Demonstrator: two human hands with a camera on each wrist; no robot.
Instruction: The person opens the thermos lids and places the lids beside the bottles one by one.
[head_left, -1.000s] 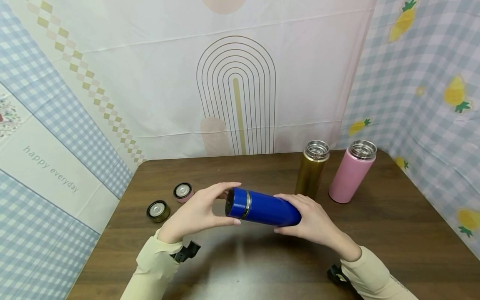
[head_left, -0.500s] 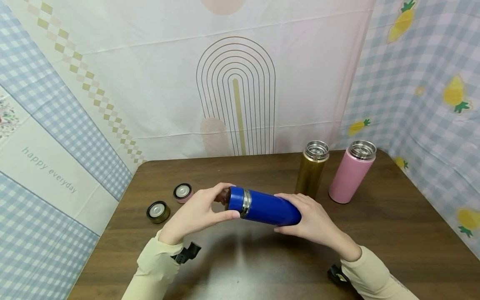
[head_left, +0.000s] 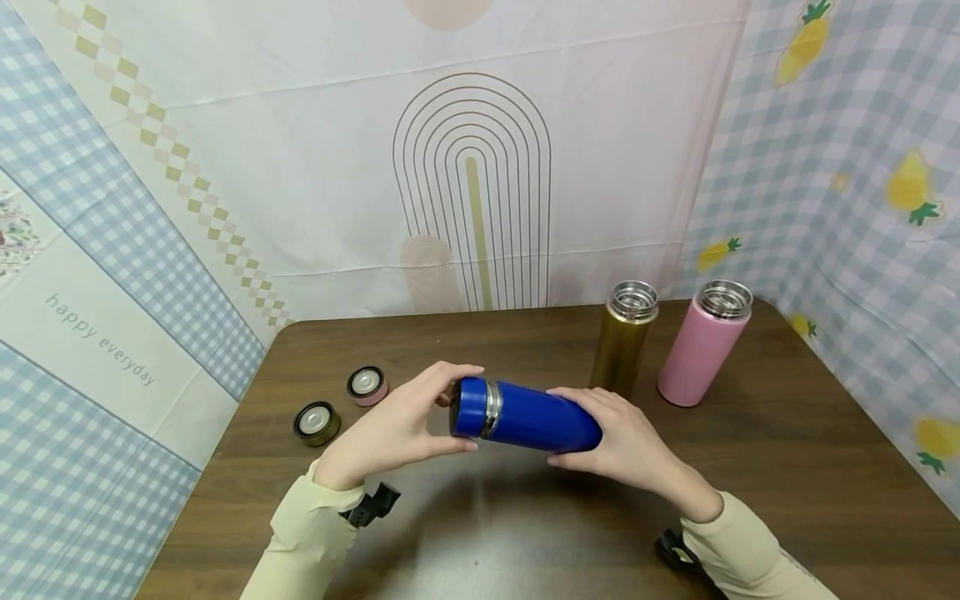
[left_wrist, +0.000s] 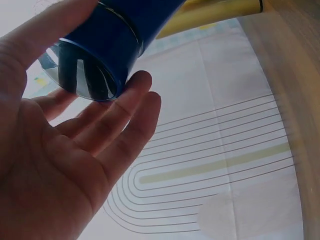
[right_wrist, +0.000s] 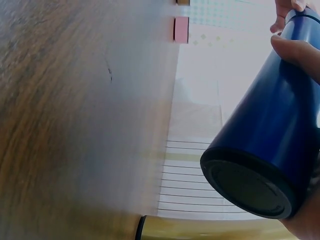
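A blue vacuum flask (head_left: pixel 543 418) with its blue lid (head_left: pixel 471 407) on is held tilted on its side above the table, lid toward the left. My right hand (head_left: pixel 626 437) grips the lower body; the dark base (right_wrist: pixel 250 187) faces the right wrist camera. Around the lid end, my left hand (head_left: pixel 397 425) has its thumb below and fingers above, spread and seemingly just off the surface. In the left wrist view, the lid's shiny top (left_wrist: pixel 82 72) faces the palm and fingertips (left_wrist: pixel 140 80) stand close to its rim.
Upright at the back right are a gold flask (head_left: pixel 618 350) and a pink flask (head_left: pixel 701 346), both without lids. On the left of the wooden table (head_left: pixel 480 533) lie a pink lid (head_left: pixel 367 385) and a gold-brown lid (head_left: pixel 317 422), undersides up. Patterned cloth (head_left: pixel 337 167) hangs behind.
My left thumb and fingers closed on the lid half a second ago and have now loosened from it again. The right hand keeps its grip, and the flask stays nearly in place.
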